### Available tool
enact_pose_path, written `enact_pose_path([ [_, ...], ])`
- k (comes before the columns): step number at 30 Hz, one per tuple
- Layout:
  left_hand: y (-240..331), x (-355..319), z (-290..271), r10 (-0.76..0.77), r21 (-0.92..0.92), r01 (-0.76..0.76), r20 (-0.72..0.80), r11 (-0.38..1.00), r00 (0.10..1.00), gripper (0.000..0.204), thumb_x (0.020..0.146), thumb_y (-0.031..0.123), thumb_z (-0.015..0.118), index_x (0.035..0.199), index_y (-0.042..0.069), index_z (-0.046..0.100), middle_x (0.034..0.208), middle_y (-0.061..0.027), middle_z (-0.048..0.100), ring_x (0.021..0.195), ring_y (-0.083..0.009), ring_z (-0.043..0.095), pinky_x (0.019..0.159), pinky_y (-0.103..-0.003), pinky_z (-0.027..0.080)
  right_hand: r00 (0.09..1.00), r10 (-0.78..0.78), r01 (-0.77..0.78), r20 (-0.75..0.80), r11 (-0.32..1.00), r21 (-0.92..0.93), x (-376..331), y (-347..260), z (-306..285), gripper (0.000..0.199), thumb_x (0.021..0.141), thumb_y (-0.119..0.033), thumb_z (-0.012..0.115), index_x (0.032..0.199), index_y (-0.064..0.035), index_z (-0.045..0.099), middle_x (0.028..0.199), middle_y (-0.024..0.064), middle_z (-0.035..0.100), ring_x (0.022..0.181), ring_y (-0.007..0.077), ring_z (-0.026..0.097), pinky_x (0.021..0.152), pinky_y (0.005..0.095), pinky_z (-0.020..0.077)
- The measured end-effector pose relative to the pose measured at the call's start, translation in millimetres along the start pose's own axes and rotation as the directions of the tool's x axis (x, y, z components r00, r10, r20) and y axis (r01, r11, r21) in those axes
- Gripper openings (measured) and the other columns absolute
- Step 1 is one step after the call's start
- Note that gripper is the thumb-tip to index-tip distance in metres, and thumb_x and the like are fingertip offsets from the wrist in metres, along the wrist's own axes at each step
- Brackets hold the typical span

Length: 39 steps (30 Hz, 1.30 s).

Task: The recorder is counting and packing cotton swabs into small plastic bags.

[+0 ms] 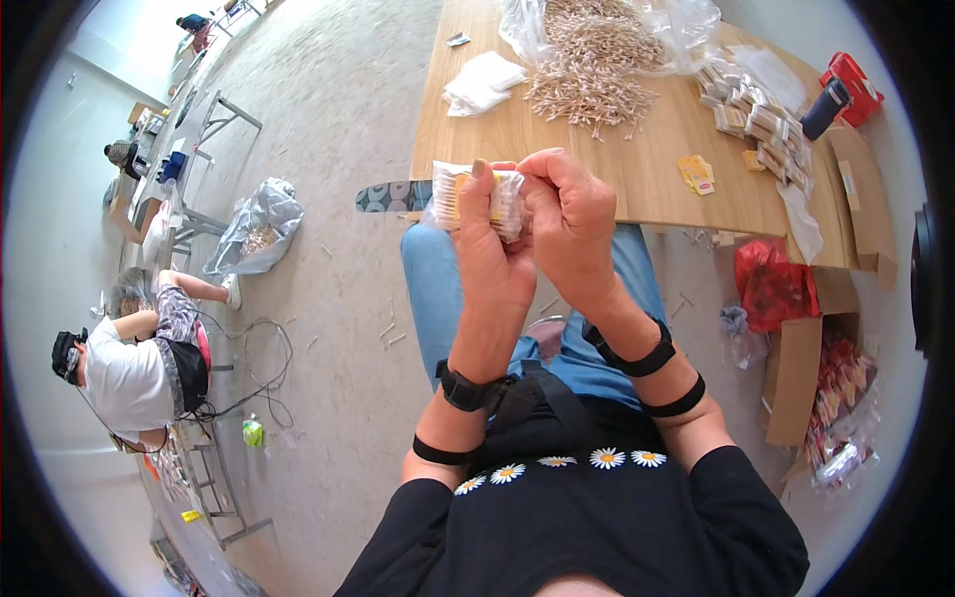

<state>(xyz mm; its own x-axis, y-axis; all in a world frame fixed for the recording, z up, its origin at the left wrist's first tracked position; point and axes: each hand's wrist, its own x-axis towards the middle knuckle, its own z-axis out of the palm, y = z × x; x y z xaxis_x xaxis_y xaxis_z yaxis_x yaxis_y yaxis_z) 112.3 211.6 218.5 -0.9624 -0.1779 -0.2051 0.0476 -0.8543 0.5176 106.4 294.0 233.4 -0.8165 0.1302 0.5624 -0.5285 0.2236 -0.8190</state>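
L grip [489, 264] clamped on swab pack [505, 207] nr bench [637, 194] near-L corner; R grip [577, 227] pinches its R end; prob. light, slippery, best held by sides.

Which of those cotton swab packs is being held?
The cotton swab pack in the left hand; the other packs lie heaped on the wooden table's right side.

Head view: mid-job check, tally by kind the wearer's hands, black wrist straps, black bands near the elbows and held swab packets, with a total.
Hands (left hand, right hand): 2
Black wrist straps: 2
Black elbow bands: 2
Held swab packet: 1
Total: 7
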Motion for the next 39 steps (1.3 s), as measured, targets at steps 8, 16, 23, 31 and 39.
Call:
enact_pose_path([
  [8, 12, -3, -13, -0.002, 0.073, 0.002, 0.004, 0.997, 1.000, 0.044, 0.096, 0.051, 0.055, 0.105, 0.008, 0.060, 0.091, -0.0029, 0.066, 0.076, -0.0115, 0.064, 0.058, -0.023, 0.049, 0.993, 0.062, -0.068, 0.104, 0.996, 0.055, 19, 5, -17, 0.006, 0.082, 0.002, 0.056, 0.083, 0.0040, 0.062, 0.073, 0.0172, 0.061, 0.066, 0.0266, 0.062, 0.062, 0.0342, 0.0483],
  [16, 37, 5, -36, 0.032, 0.436, -0.095, 0.149, 0.895, 0.988, 0.049, 0.097, 0.054, 0.051, 0.103, 0.006, 0.059, 0.089, -0.0035, 0.066, 0.073, -0.0095, 0.062, 0.057, -0.022, 0.047, 0.938, 0.087, -0.133, 0.337, 0.984, 0.116, 38, 9, -35, 0.008, 0.082, -0.001, 0.059, 0.086, 0.0049, 0.063, 0.070, 0.0141, 0.061, 0.066, 0.0144, 0.058, 0.062, 0.0311, 0.0473],
  [23, 26, 5, -31, 0.096, 0.441, -0.188, 0.223, 0.878, 0.970, 0.030, 0.099, 0.036, 0.059, 0.094, 0.006, 0.060, 0.083, -0.0007, 0.063, 0.072, -0.0039, 0.059, 0.064, -0.021, 0.048, 0.942, 0.006, -0.031, 0.337, 0.997, 0.068, 38, 5, -28, 0.008, 0.083, -0.002, 0.059, 0.084, 0.0049, 0.063, 0.069, 0.0142, 0.061, 0.064, 0.0151, 0.059, 0.061, 0.0308, 0.0470],
  [31, 21, 6, -33, 0.251, 0.337, -0.269, 0.099, 0.902, 0.963, 0.034, 0.098, 0.041, 0.057, 0.098, 0.007, 0.059, 0.089, -0.0022, 0.065, 0.072, -0.0075, 0.062, 0.057, -0.022, 0.049, 0.923, 0.288, -0.344, 0.255, 0.914, 0.213, 22, 6, -22, 0.016, 0.086, -0.014, 0.067, 0.088, 0.0021, 0.065, 0.071, 0.0142, 0.060, 0.063, 0.0160, 0.057, 0.060, 0.0313, 0.0467],
  [39, -4, -5, -31, 0.260, 0.209, -0.301, 0.201, 0.930, 0.944, 0.031, 0.101, 0.035, 0.055, 0.100, 0.004, 0.060, 0.092, -0.0021, 0.063, 0.078, -0.0073, 0.058, 0.069, -0.023, 0.048, 0.970, 0.184, -0.229, 0.157, 0.908, 0.350, -9, 6, 12, 0.025, 0.081, -0.019, 0.074, 0.093, 0.0011, 0.067, 0.084, 0.0137, 0.061, 0.078, 0.0250, 0.060, 0.068, 0.0357, 0.0487],
])
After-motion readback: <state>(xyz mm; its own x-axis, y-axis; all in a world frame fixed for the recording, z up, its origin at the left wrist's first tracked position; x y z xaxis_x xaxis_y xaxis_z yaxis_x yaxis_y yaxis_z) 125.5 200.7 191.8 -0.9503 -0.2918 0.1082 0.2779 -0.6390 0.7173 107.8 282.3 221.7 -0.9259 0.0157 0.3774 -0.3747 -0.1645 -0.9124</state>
